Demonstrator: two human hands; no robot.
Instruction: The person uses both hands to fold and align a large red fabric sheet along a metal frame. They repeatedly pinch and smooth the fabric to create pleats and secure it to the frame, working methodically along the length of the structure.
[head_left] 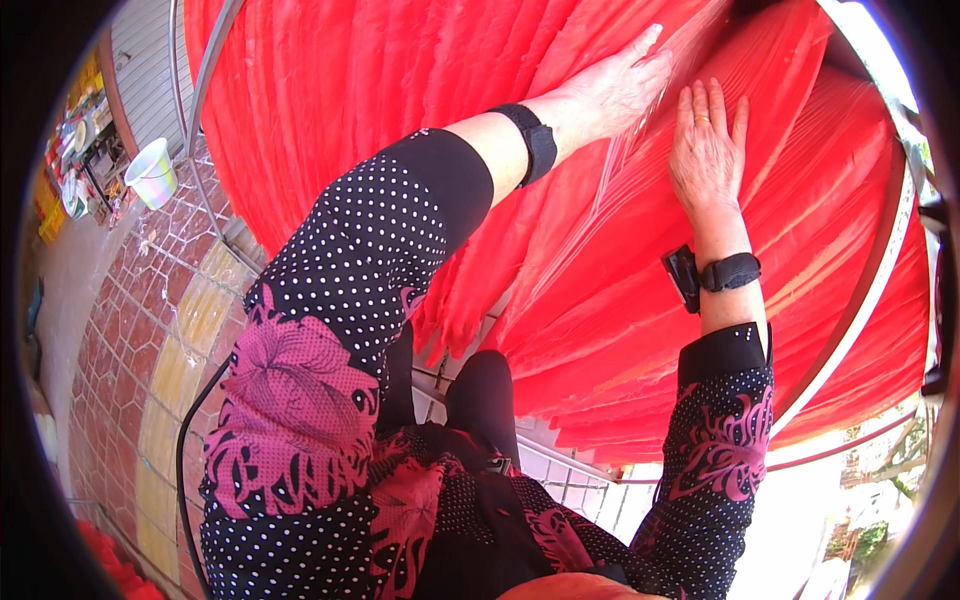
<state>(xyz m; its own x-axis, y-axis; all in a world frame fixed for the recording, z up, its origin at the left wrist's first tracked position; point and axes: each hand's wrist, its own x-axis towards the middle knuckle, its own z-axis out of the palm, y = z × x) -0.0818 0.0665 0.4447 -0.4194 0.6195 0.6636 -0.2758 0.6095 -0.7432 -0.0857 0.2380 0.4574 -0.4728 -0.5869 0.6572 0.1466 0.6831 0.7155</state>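
Observation:
A mass of bright red, thin, cloth-like material (400,80) hangs in long folds in front of me. Fine strands stretch across a gap between its folds. My left hand (615,88) reaches in from the left and rests flat along the folds by this gap, fingers stretched out. Just to its right, my right hand (706,150) lies on the red material, palm down with its fingers extended and slightly apart. Neither hand grips anything that I can see. The undersides of both hands are hidden.
A curved metal frame (868,282) runs along the right of the red material. At the left, metal bars (203,75) rise near a pale bucket (152,174) on reddish paving (125,330). Assorted goods (85,135) stand farther left.

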